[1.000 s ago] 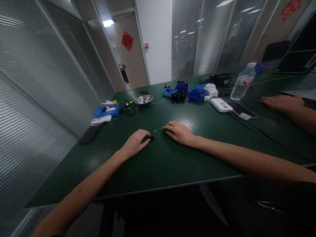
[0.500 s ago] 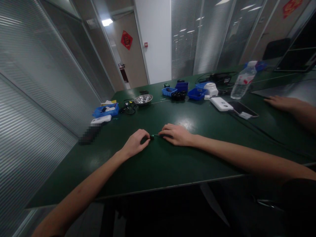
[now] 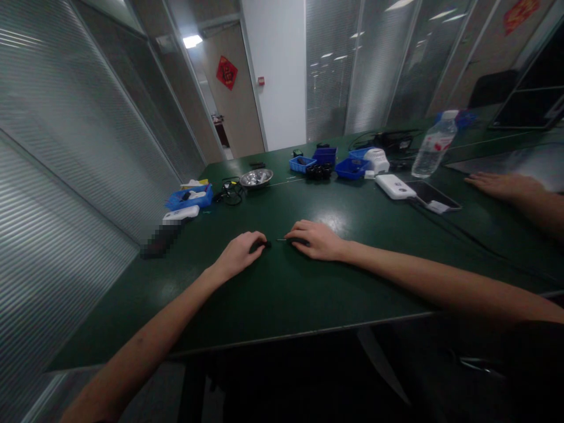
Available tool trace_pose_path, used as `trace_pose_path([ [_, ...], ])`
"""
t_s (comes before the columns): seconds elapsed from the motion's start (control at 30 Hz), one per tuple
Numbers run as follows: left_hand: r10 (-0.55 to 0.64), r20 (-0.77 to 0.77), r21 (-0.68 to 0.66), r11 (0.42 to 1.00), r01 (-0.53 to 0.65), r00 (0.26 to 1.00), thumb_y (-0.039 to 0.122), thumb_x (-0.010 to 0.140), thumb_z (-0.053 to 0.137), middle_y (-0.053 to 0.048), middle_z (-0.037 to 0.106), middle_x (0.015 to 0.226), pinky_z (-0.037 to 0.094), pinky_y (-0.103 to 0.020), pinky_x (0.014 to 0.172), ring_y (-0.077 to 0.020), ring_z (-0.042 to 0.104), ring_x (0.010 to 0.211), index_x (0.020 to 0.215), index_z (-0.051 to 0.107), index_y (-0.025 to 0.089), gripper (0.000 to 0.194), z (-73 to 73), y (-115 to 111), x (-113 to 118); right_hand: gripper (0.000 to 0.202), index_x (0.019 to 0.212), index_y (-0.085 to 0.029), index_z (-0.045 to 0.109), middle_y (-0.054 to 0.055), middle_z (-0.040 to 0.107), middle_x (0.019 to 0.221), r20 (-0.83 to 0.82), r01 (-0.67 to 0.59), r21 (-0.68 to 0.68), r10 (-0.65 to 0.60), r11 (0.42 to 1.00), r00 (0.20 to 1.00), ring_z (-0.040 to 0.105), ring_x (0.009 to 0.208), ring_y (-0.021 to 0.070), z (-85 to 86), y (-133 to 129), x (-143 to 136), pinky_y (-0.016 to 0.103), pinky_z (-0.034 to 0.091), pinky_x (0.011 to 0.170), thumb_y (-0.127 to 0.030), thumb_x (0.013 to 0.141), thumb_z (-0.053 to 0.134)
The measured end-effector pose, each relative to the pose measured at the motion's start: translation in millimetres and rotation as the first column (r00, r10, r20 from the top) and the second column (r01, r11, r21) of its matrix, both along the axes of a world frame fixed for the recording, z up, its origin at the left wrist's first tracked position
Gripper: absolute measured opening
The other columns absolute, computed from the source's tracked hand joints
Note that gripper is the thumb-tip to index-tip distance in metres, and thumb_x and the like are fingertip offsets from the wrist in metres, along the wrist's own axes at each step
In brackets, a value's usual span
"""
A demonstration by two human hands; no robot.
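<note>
My left hand (image 3: 241, 254) rests on the green table, thumb and fingers pinched around a small black piece (image 3: 268, 244). Most of that piece is hidden by the fingers, so its kind does not show. Across from it, my right hand (image 3: 318, 241) is closed on a screwdriver (image 3: 281, 239), whose thin metal shaft points left. The dark handle lies mostly under the fingers. A small gap separates the shaft's tip from the black piece.
On the green table (image 3: 282, 299) stand blue trays (image 3: 352, 168), a metal bowl (image 3: 256, 178), black cables (image 3: 232, 192), a white power bank (image 3: 395, 187), a dark phone (image 3: 434, 194) and a water bottle (image 3: 435, 144). Another person's hand (image 3: 504, 184) lies at the right.
My left hand has drawn slightly left with the black piece, and the screwdriver's tip, earlier at the piece, is now apart from it. The other person's hand has shifted slightly left.
</note>
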State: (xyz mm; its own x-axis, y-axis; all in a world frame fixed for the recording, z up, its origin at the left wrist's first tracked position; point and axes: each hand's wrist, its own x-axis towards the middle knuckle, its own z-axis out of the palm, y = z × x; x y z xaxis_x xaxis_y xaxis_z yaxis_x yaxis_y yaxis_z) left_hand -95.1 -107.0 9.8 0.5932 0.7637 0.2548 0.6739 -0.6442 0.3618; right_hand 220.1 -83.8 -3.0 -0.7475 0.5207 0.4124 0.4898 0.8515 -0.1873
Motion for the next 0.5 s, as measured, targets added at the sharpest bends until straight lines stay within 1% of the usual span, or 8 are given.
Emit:
trace_pose_path([
  [0.1,0.107,0.070,-0.035,0.994,-0.105,0.992,0.033,0.099,0.062,-0.006,0.073,0.115,0.056,-0.037,0.093,-0.0218,0.070,0.104,0.123,0.067,0.023,0.027,-2.2,21,-25,0.033,0.132,-0.020,0.070,0.011,0.069,0.121,-0.004,0.004,-0.006,-0.004,1.000,1.000,0.065,0.108,0.0257,0.3,0,0,0.037,0.054,0.084,-0.027,0.102,0.060],
  [0.2,0.291,0.123,-0.098,0.955,-0.280,0.949,0.035,0.092,0.067,-0.007,0.076,0.109,0.057,-0.036,0.090,-0.0227,0.072,0.099,0.124,0.069,0.021,0.035,-4.7,46,-67,0.032,0.132,-0.020,0.070,0.011,0.069,0.121,-0.005,0.011,-0.012,-0.011,1.000,1.000,0.065,0.108,0.0254,1.1,-1,1,0.037,0.054,0.084,-0.028,0.103,0.059],
  [0.27,0.424,0.110,-0.118,0.903,-0.412,0.899,0.036,0.088,0.071,-0.008,0.077,0.109,0.057,-0.036,0.091,-0.0236,0.073,0.099,0.124,0.072,0.020,0.040,-4.7,60,-98,0.032,0.132,-0.020,0.070,0.011,0.069,0.121,-0.009,0.016,-0.016,-0.016,1.000,1.000,0.065,0.108,0.0254,1.9,-1,1,0.036,0.054,0.083,-0.028,0.103,0.059],
  [0.3,0.495,0.087,-0.124,0.866,-0.484,0.864,0.036,0.085,0.072,-0.008,0.078,0.108,0.057,-0.036,0.090,-0.0242,0.074,0.098,0.122,0.074,0.020,0.041,-4.0,66,-113,0.032,0.132,-0.020,0.070,0.011,0.069,0.121,-0.010,0.017,-0.018,-0.017,1.000,1.000,0.065,0.108,0.0254,2.3,-1,1,0.036,0.054,0.083,-0.028,0.103,0.059],
  [0.37,0.601,0.017,-0.125,0.794,-0.595,0.799,0.036,0.083,0.073,-0.009,0.080,0.106,0.057,-0.035,0.088,-0.0251,0.074,0.096,0.119,0.077,0.020,0.040,-1.5,72,-141,0.032,0.132,-0.020,0.070,0.011,0.069,0.121,-0.009,0.015,-0.020,-0.015,1.000,1.000,0.065,0.107,0.0252,2.9,-2,1,0.036,0.054,0.083,-0.028,0.103,0.059],
  [0.43,0.664,-0.043,-0.126,0.738,-0.663,0.747,0.036,0.083,0.072,-0.008,0.081,0.103,0.057,-0.034,0.086,-0.0252,0.075,0.092,0.117,0.079,0.021,0.038,1.3,75,-163,0.032,0.132,-0.020,0.069,0.011,0.069,0.122,-0.003,0.011,-0.020,-0.011,1.000,1.000,0.065,0.107,0.0248,3.3,-2,1,0.036,0.054,0.082,-0.028,0.103,0.059],
  [0.5,0.705,-0.088,-0.111,0.695,-0.710,0.704,0.035,0.083,0.071,-0.008,0.081,0.102,0.058,-0.034,0.086,-0.0257,0.075,0.092,0.118,0.080,0.021,0.038,3.1,75,-180,0.032,0.132,-0.020,0.069,0.011,0.069,0.122,0.003,0.011,-0.019,-0.011,1.000,1.000,0.065,0.107,0.0245,3.5,-2,2,0.035,0.054,0.083,-0.028,0.103,0.058],
])
